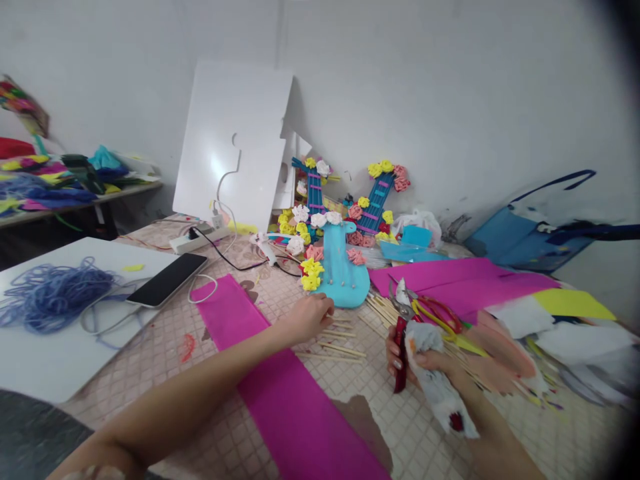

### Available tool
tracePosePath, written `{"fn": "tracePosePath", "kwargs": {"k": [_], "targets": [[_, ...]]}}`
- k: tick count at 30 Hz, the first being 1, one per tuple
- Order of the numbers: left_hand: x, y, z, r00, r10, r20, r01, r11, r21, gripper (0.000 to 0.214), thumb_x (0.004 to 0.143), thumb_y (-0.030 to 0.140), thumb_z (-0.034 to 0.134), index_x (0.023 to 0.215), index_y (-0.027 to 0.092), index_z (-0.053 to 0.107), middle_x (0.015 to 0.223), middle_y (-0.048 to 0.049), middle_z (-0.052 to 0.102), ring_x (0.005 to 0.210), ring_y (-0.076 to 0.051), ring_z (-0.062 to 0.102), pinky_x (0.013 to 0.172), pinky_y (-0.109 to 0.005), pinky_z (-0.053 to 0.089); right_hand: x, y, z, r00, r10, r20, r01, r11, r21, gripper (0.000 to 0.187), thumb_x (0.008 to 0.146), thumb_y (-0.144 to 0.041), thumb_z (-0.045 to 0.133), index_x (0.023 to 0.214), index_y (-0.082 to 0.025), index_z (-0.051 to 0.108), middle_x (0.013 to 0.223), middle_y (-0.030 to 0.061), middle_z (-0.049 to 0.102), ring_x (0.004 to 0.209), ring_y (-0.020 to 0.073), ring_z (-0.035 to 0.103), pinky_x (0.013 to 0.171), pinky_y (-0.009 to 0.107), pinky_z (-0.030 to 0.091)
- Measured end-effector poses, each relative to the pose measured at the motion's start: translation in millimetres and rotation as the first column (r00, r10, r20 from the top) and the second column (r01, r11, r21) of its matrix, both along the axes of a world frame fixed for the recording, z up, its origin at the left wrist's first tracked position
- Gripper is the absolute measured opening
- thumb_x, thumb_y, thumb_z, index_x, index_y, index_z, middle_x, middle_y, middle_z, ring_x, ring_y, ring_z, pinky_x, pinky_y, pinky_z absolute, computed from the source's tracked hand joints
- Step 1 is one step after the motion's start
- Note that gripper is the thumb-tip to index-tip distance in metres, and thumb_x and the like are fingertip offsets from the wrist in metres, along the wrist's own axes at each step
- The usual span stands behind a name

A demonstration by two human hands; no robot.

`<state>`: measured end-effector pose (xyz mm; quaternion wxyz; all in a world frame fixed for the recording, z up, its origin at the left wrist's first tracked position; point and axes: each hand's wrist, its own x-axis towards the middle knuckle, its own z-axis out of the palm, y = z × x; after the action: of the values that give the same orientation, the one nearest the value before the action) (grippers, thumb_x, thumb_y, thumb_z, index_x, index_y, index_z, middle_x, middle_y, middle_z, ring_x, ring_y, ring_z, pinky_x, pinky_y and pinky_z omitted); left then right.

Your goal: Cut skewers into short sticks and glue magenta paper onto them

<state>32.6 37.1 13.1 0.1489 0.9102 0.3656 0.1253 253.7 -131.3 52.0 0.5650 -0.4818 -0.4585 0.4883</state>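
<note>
My right hand (pixel 443 373) grips a pair of pruning shears (pixel 401 347) with red handles. One handle is wrapped in white, worn material, and the blades point up and away from me. My left hand (pixel 311 318) is closed with curled fingers, low over several thin wooden sticks (pixel 343 350) on the table. Whether a stick is between those fingers is hidden. Just beyond it stands a light-blue guitar-shaped piece (pixel 336 263), trimmed with yellow, pink and white flowers. A long magenta strip (pixel 295 407) lies under my left forearm.
Scissors with red and yellow handles (pixel 440 313) lie right of the shears, near magenta sheets (pixel 465 283). A phone (pixel 170 280) and blue yarn (pixel 55 293) rest on a white board at left. A glue gun (pixel 263 248), power strip (pixel 200 239) and two decorated guitar shapes (pixel 377 203) are behind.
</note>
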Motion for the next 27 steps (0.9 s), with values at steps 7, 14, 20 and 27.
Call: {"fn": "tracePosePath", "kwargs": {"k": [7, 14, 20, 27], "targets": [[-4, 0, -3.3, 1.0, -0.003, 0.017, 0.003, 1.0, 0.005, 0.015, 0.081, 0.012, 0.049, 0.084, 0.016, 0.063, 0.087, -0.006, 0.064, 0.076, -0.016, 0.059, 0.065, -0.024, 0.043, 0, -3, -0.1, 0.999, 0.044, 0.003, -0.044, 0.999, 0.004, 0.039, 0.058, -0.013, 0.07, 0.092, -0.03, 0.066, 0.095, 0.0058, 0.068, 0.088, 0.0322, 0.06, 0.076, 0.048, 0.05], [-8, 1, -3.2, 0.999, -0.002, 0.046, 0.002, 1.0, 0.006, 0.013, 0.081, 0.014, 0.051, 0.083, 0.017, 0.063, 0.086, -0.0052, 0.065, 0.078, -0.017, 0.06, 0.067, -0.025, 0.044, -6, -3, 7.5, 0.998, 0.063, 0.017, -0.064, 0.997, 0.046, 0.039, 0.057, -0.012, 0.07, 0.091, -0.031, 0.067, 0.093, 0.0053, 0.068, 0.094, 0.0334, 0.059, 0.081, 0.049, 0.049], [-14, 4, 0.8, 0.998, 0.015, 0.064, -0.015, 1.0, 0.002, 0.016, 0.08, 0.012, 0.049, 0.081, 0.017, 0.064, 0.084, -0.0048, 0.066, 0.078, -0.016, 0.06, 0.068, -0.024, 0.043, 3, 8, -9.8, 0.999, 0.028, -0.021, -0.029, 0.999, -0.025, 0.024, 0.064, -0.02, 0.068, 0.086, -0.03, 0.068, 0.091, 0.0061, 0.068, 0.084, 0.0303, 0.06, 0.074, 0.046, 0.05], [-17, 5, 5.2, 0.995, 0.064, 0.071, -0.064, 0.998, -0.008, 0.013, 0.081, 0.017, 0.051, 0.081, 0.016, 0.064, 0.075, -0.0042, 0.066, 0.068, -0.016, 0.059, 0.061, -0.024, 0.041, 2, 2, -6.1, 1.0, 0.016, -0.004, -0.016, 1.0, 0.003, 0.028, 0.061, -0.019, 0.069, 0.086, -0.031, 0.068, 0.09, 0.0055, 0.068, 0.089, 0.0317, 0.059, 0.076, 0.046, 0.05]]}}
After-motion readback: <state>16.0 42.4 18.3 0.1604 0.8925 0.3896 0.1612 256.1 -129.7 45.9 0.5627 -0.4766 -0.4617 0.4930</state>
